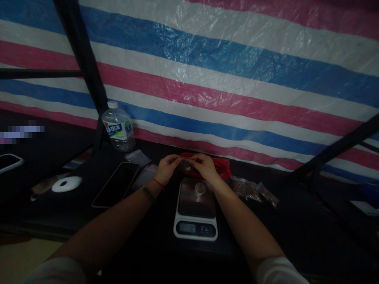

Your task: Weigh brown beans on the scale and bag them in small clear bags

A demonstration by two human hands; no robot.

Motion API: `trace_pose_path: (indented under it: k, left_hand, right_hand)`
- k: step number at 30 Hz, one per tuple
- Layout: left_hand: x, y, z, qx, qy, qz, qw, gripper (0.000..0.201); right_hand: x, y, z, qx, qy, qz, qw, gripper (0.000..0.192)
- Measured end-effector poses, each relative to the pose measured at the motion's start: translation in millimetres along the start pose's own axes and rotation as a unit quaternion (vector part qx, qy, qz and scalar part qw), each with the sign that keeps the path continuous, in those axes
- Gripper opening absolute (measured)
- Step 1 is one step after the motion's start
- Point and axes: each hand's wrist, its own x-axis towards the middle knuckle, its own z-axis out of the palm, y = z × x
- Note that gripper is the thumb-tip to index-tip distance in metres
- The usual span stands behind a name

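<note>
Between both hands, just beyond the scale, is a small clear zip bag (185, 166) with something brown in it. My left hand (167, 169) pinches its left top edge, and my right hand (204, 166) pinches the right one. Behind and under the right hand lies a red plastic bag (224, 167), its contents mostly hidden. A small clear cup (199, 190) sits on the plate of a white kitchen scale (195, 233); its display is lit but too blurred to read. Right of my right forearm lie several filled zip bags (251, 191) with brown bits inside.
Flat clear bags (145, 176) lie left of my left hand, beside a dark phone (117, 184). A large plastic bottle (119, 130) stands by a black metal post (89, 67). A white round object (66, 184) lies further left. Striped sheeting (207, 86) closes off the back.
</note>
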Motion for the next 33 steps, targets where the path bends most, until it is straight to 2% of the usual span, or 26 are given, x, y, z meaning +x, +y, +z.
trace_pose_path:
  k: [6,17,26,33]
  left_hand:
    - [-1.0,-3.3,-0.7,0.005,-0.033,0.01,0.999,0.04]
    - [-5.2,2.8,0.0,0.097,-0.062,0.087,0.99,0.034]
    - [-9.2,8.5,-0.4,0.145,-0.072,0.151,0.975,0.024]
    - [-9.3,3.9,-0.5,0.156,-0.063,0.185,0.968,0.023]
  right_hand:
    - [-0.4,-2.3,2.3,0.019,0.004,0.01,1.0,0.013]
    - [-2.6,-9.0,5.1,-0.022,-0.016,-0.051,0.998,0.007]
    - [-3.2,-17.8,6.8,-0.045,-0.014,-0.102,0.994,0.007]
    - [-2.4,-21.0,3.9,-0.108,-0.004,-0.124,0.986,0.008]
